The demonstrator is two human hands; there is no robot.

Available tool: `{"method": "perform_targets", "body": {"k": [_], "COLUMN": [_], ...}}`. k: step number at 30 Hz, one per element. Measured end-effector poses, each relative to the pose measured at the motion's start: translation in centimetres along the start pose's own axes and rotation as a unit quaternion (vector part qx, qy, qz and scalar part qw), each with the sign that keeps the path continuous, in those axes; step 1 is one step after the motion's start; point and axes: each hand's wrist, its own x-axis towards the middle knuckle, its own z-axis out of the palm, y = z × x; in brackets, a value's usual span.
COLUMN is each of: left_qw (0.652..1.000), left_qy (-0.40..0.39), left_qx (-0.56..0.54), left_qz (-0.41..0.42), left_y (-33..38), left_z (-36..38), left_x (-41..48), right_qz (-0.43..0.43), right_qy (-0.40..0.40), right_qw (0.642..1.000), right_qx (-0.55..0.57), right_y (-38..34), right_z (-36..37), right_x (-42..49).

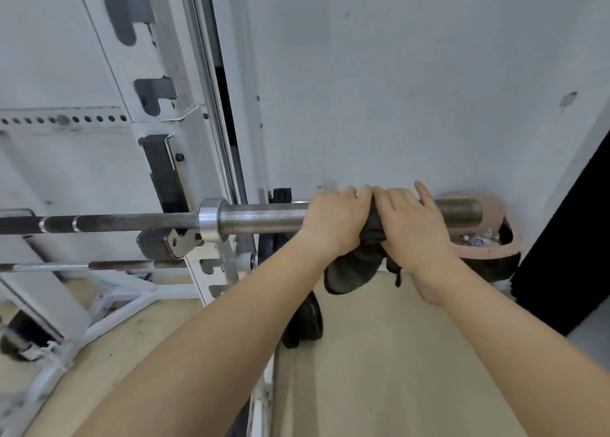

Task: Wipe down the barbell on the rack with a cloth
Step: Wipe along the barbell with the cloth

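The barbell (260, 220) lies level across the white rack (185, 159), its steel sleeve pointing right past the collar. A dark grey cloth (355, 270) is wrapped over the sleeve and hangs below it. My left hand (335, 220) grips the sleeve and the cloth from above. My right hand (411, 227) sits just right of it, pressed on the cloth, with the index finger lifted. The sleeve's bare end (460, 213) sticks out beyond my right hand.
A grey wall (396, 90) stands close behind the bar. A pinkish round bin (485, 248) sits on the floor under the sleeve end. A black weight plate (305, 324) leans by the rack foot. A second thinner bar (99, 266) lies lower left.
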Motion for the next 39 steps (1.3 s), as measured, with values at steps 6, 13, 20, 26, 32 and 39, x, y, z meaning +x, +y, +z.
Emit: {"method": "perform_targets", "body": {"k": [6, 13, 20, 26, 32, 39], "left_qw": [0.995, 0.987, 0.978, 0.923, 0.992, 0.961], "left_qy": [-0.024, -0.003, -0.176, -0.369, -0.001, -0.269], "left_qx": [0.061, 0.144, 0.088, -0.086, 0.105, 0.008], "left_qz": [-0.081, -0.069, -0.071, -0.07, -0.073, -0.066], "left_y": [-7.0, -12.9, -13.4, -14.4, -11.6, -13.2], "left_z": [-0.4, 1.5, -0.4, -2.2, 1.2, -1.7], "left_x": [-5.4, -8.6, -5.2, -2.4, -7.9, -4.0], "right_qz": [-0.052, -0.055, -0.083, -0.11, -0.149, -0.113], "right_qy": [-0.033, -0.038, 0.056, 0.0, -0.33, -0.038], "right_qw": [0.997, 0.994, 0.994, 0.992, 0.909, 0.991], "right_qx": [0.05, 0.083, 0.035, 0.069, 0.206, 0.067], "right_y": [-6.6, -15.1, -13.6, -13.0, -11.7, -12.9], "right_z": [-1.5, -3.0, -1.7, -1.5, -3.6, -1.6], "right_x": [2.2, 7.3, 6.1, 6.9, 11.8, 7.7]}}
